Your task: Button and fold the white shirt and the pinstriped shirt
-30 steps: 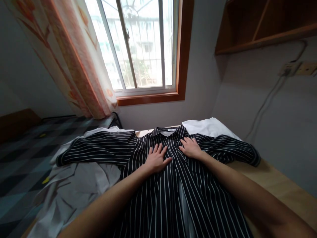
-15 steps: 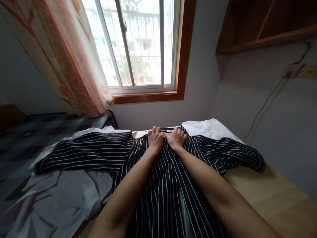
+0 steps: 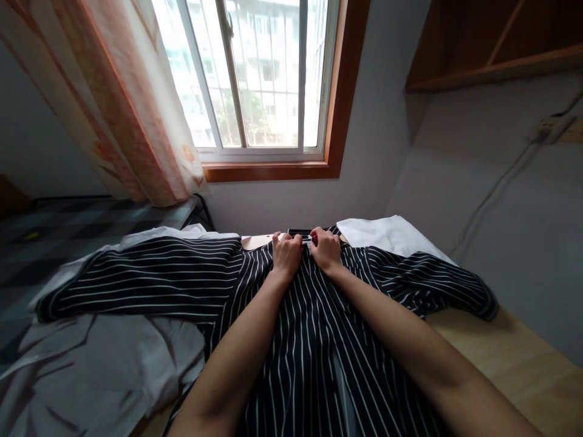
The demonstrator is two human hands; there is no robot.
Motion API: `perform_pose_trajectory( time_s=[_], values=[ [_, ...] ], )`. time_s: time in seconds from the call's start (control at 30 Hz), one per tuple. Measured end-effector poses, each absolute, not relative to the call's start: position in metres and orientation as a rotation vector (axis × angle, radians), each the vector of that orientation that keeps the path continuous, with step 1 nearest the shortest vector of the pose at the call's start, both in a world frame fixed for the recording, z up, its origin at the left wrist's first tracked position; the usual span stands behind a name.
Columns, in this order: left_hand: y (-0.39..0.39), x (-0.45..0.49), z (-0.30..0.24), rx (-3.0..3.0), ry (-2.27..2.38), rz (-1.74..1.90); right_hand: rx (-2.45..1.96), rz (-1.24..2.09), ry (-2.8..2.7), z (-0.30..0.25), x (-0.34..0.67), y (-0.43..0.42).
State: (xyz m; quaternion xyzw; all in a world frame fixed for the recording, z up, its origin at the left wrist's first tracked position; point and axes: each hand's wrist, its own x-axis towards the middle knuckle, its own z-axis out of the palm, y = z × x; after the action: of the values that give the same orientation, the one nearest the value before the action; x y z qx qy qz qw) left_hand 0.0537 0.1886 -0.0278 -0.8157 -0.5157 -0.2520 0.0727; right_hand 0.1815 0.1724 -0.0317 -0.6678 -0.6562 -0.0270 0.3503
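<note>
A black shirt with thin white stripes [image 3: 291, 340] lies spread face up on a wooden table [image 3: 505, 358], its sleeves stretched out to either side. My left hand [image 3: 286, 255] and my right hand [image 3: 325, 247] sit side by side at the shirt's collar [image 3: 299, 233], at the far end of the table. On both hands the fingers are curled and closed on the collar's edge. My forearms lie along the shirt's front.
A crumpled white garment [image 3: 109, 370] lies under the left sleeve. Another white cloth [image 3: 387, 233] sits at the back right. A window [image 3: 255, 79] with a patterned curtain [image 3: 104, 103] is straight ahead. A wooden shelf [image 3: 496, 42] and a wall cable [image 3: 496, 182] are on the right.
Both hands slid from flat on the shirt's chest up to the collar, came together, and their fingers closed on the collar edge. The view shifted slightly forward.
</note>
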Motion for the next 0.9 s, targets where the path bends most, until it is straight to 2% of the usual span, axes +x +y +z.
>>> perform_pose_trajectory(
  time_s=[0.3, 0.67, 0.9],
  values=[
    [0.191, 0.05, -0.035, -2.616, -1.689, -0.849, -1.421, 0.345, -1.475, -0.057, 0.186, 0.176],
    [0.197, 0.053, -0.037, -2.56, -1.82, -0.935, -1.294, 0.325, -1.545, -0.059, 0.187, 0.17],
    [0.196, 0.055, -0.043, -2.708, -1.719, -1.286, -1.167, 0.626, -1.32, -0.072, 0.197, 0.189]
  ],
)
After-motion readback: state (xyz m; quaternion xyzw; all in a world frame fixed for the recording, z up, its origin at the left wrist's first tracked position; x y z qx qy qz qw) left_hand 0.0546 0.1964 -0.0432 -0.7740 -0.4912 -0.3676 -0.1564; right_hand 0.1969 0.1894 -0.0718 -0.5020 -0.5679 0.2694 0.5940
